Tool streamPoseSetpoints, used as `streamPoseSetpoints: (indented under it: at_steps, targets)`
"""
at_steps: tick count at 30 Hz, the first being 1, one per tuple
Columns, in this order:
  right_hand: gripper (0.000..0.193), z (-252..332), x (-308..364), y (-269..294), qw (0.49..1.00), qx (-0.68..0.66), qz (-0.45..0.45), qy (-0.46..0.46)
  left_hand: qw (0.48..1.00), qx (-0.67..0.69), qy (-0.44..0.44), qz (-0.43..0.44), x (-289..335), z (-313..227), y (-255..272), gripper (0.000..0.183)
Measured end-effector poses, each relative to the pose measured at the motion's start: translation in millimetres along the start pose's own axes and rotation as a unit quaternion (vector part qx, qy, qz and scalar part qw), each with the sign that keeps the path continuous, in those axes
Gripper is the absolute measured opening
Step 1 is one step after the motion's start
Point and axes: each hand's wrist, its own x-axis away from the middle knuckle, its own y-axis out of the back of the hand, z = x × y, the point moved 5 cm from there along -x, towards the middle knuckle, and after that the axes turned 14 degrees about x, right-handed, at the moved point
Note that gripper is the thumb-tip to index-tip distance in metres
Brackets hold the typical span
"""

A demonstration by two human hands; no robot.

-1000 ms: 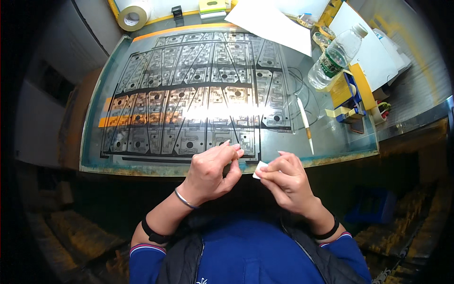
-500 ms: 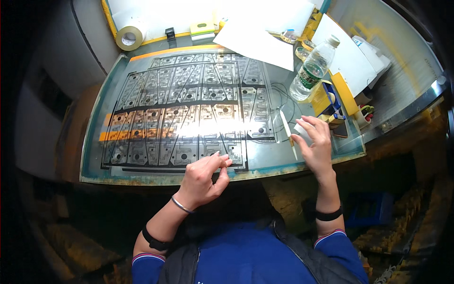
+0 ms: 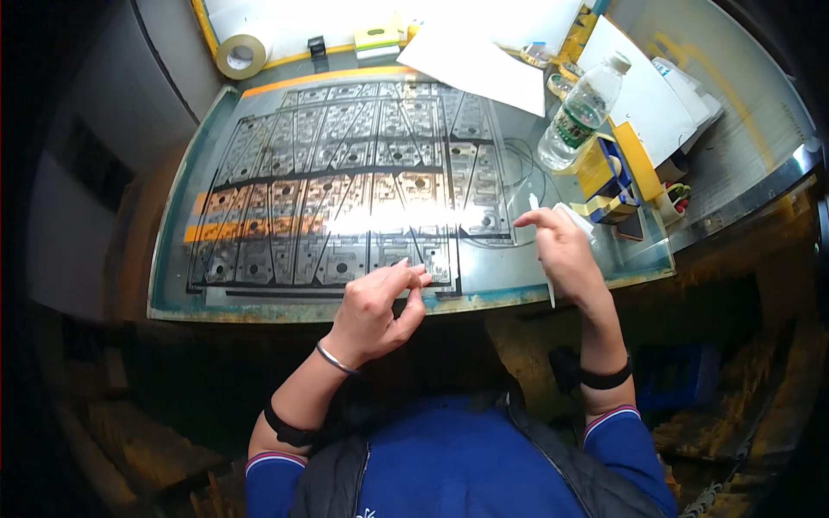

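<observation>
My left hand (image 3: 377, 312) hovers at the near edge of a transparent film (image 3: 328, 186) printed with dark circuit-like patterns. Its fingers are curled, thumb close to the fingertips; anything between them is too small to see. Over the right part of the glass-topped table (image 3: 492, 276), my right hand (image 3: 570, 259) is closed round a slender white pen-shaped tool (image 3: 551, 296), with the index finger pointing left. The tool's middle is hidden by the hand, and its lower tip reaches past the table's edge. A crumpled white tissue-like piece (image 3: 577, 219) lies just beyond that hand.
A clear water bottle (image 3: 577, 121) and a blue-and-yellow tape dispenser (image 3: 609, 173) stand at the right. Behind the film are a white sheet (image 3: 475, 67), a tape roll (image 3: 241, 57) and a small black clip (image 3: 317, 45). Thin dark wire loops (image 3: 527, 160) lie beside the film.
My right hand has closed on the white pen-shaped tool, which has shifted toward me and off its earlier spot. My left hand is almost still. The whole view has shifted slightly.
</observation>
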Motion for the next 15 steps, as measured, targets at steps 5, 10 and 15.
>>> streamPoseSetpoints:
  at_steps: [5, 10, 15]
  targets:
    - [0.037, 27.4, 14.7, -18.2, 0.926, -0.37, 0.075, 0.024, 1.0, 0.009, -0.018, -0.015, -0.2, 3.0, -0.6, 0.007]
    - [0.031, 36.2, 16.4, -38.9, 0.959, -0.248, 0.114, 0.081, 1.0, 0.011, 0.0, -0.004, -1.7, 2.3, -0.5, 0.007]
    - [0.063, 36.5, 12.8, -48.1, 0.941, -0.292, 0.147, 0.089, 1.0, 0.01, 0.004, -0.006, -2.7, 2.8, -0.9, 0.008]
